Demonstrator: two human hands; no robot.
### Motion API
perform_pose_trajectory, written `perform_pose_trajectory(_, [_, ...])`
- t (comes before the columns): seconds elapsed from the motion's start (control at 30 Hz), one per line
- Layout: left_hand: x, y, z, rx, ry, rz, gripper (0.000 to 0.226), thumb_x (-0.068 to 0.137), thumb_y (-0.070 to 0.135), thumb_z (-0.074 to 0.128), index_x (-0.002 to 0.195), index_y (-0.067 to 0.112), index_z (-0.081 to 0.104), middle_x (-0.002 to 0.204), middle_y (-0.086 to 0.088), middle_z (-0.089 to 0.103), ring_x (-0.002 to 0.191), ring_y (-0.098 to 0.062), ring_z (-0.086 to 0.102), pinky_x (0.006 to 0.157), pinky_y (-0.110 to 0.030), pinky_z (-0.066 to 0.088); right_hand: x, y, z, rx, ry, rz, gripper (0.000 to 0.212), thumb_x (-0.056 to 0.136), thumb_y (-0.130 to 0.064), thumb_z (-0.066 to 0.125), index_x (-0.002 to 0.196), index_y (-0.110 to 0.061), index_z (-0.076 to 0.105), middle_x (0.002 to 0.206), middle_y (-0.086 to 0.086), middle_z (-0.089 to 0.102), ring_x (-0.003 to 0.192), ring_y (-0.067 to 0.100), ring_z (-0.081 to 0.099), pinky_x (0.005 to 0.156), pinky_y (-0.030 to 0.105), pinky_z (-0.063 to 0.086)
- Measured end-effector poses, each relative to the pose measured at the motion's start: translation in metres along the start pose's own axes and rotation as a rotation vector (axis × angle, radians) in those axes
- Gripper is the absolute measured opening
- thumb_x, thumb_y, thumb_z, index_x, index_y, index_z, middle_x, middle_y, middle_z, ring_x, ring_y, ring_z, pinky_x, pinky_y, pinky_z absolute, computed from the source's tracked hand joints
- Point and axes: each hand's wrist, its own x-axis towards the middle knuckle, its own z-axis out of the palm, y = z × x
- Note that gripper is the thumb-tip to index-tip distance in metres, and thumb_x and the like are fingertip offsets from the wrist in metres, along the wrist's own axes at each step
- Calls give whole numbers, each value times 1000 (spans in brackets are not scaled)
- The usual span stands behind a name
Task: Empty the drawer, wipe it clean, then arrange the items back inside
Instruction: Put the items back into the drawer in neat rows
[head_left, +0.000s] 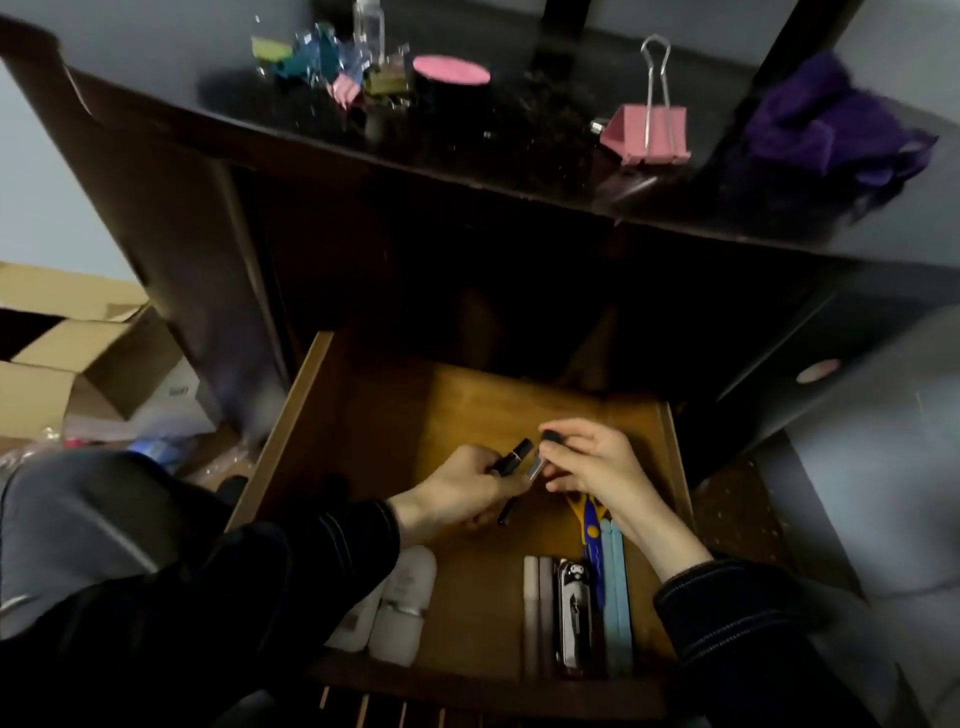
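Head view. Drawer (467, 410): pulled open at 6 o'clock of the frame, under the desk top (519, 150).

- Your left hand (462, 488), mid-drawer: fingers curled round a black pen (511, 457).
- Your right hand (592, 467), at its 3 o'clock: fingertips pinch a dark-capped piece (540, 460) with a silver end, possibly a cap; blur hides which.
- Drawer, 5 o'clock corner: blue-and-yellow scissors (589, 525), light blue sticks (615, 597), grey pens (537, 608), side by side.
- Drawer, 7 o'clock corner: white bottles (405, 597).
- Desk top, 1 o'clock: pink binder clip (649, 130), purple cloth (831, 124).
- 9 o'clock: cardboard box (78, 374).
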Motion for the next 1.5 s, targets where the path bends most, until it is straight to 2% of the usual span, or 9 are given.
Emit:
perform_pose_trajectory(0.23, [12, -3, -3, -245, 286, -181, 16, 100, 25, 56, 93, 10, 59, 60, -1, 53, 45, -13, 49, 46, -23, 35, 12, 21, 15, -193, -198, 131, 29, 91, -1, 70, 117, -11, 63, 88, 16, 72, 70, 17, 71, 62, 29, 60])
perform_pose_trajectory(0.33, [11, -1, -2, -315, 273, -265, 13, 99, 21, 57, 96, 8, 59, 73, -7, 57, 57, -19, 53, 50, -25, 41, 16, 31, 25, -307, -260, 139, 26, 91, -3, 70, 109, -21, 64, 80, 9, 70, 70, 15, 69, 62, 28, 59])
perform_pose_trajectory(0.5, [7, 1, 0, -344, 235, -258, 16, 99, 19, 58, 100, 3, 61, 84, -14, 57, 63, -21, 54, 52, -28, 46, 15, 42, 26, -597, -254, 73, 26, 88, -14, 74, 105, -31, 65, 89, -7, 67, 69, 5, 64, 55, 19, 51])
perform_pose_trajectory(0.6, [5, 1, 0, -351, 237, -250, 16, 99, 18, 59, 99, 2, 62, 84, -14, 57, 63, -21, 54, 53, -29, 46, 14, 40, 26, -764, -262, 18, 25, 81, -24, 79, 99, -35, 67, 96, -17, 60, 84, 6, 60, 63, 22, 46])
perform_pose_trajectory(0.73, [5, -1, -2, -352, 256, -242, 16, 99, 19, 60, 99, 3, 64, 86, -13, 58, 62, -20, 55, 51, -28, 47, 10, 39, 27, -868, -331, 31, 31, 75, -29, 82, 104, -28, 71, 101, -11, 63, 94, 9, 62, 82, 39, 56])
perform_pose_trajectory(1.23, [6, -3, -4, -404, 274, -261, 26, 94, 12, 65, 112, -6, 62, 81, -14, 58, 62, -23, 57, 54, -31, 52, -2, 35, 29, -912, -514, 39, 31, 71, -37, 83, 98, -30, 69, 100, -8, 63, 90, 12, 63, 81, 43, 58])
perform_pose_trajectory(1.33, [5, -3, -5, -408, 265, -265, 27, 92, 4, 60, 115, -10, 60, 81, -15, 58, 62, -24, 57, 54, -32, 51, 0, 30, 25, -817, -412, 53, 21, 80, -42, 76, 97, -33, 67, 94, -11, 66, 86, 8, 65, 78, 39, 58])
perform_pose_trajectory(1.4, [5, -3, -6, -403, 238, -266, 29, 91, 1, 52, 117, -11, 59, 83, -16, 60, 63, -25, 58, 52, -30, 52, 4, 26, 22, -746, -206, -35, 7, 90, -37, 68, 97, -38, 65, 94, -18, 65, 90, 1, 62, 80, 31, 55])
perform_pose_trajectory(1.5, [2, 0, -6, -313, 170, -258, 26, 91, -1, 48, 112, -10, 60, 84, -16, 66, 59, -23, 59, 49, -29, 49, 7, 19, 16, -533, 48, -141, 23, 98, -30, 60, 120, -37, 62, 109, -20, 63, 104, 1, 57, 87, 24, 47])
